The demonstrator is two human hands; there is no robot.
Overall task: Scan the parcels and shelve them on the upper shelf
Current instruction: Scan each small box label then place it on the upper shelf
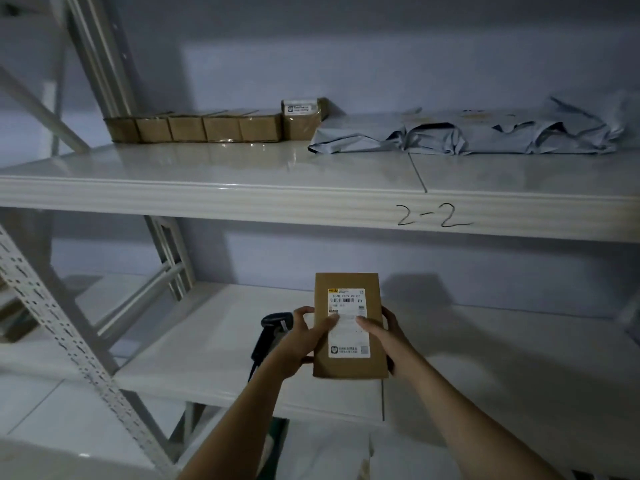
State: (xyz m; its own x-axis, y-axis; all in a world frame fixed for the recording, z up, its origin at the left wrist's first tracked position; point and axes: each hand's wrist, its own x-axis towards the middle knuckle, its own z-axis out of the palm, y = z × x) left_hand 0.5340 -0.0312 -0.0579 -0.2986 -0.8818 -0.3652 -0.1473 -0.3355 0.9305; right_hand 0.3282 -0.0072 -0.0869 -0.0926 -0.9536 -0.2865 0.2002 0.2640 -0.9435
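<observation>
— Where do we have the parcel?

— The brown box is above the lower shelf, label up, our left hand and right hand each curled round one side, thumbs on the label.

— And the rest?

— The scanner lies just left of it. On the upper shelf we see a row of boxes and grey mailers.

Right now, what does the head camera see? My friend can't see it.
Two hands, left and right, hold a brown parcel, label up, above the lower shelf. A black scanner lies there; boxes and grey bags sit on the upper shelf.
</observation>
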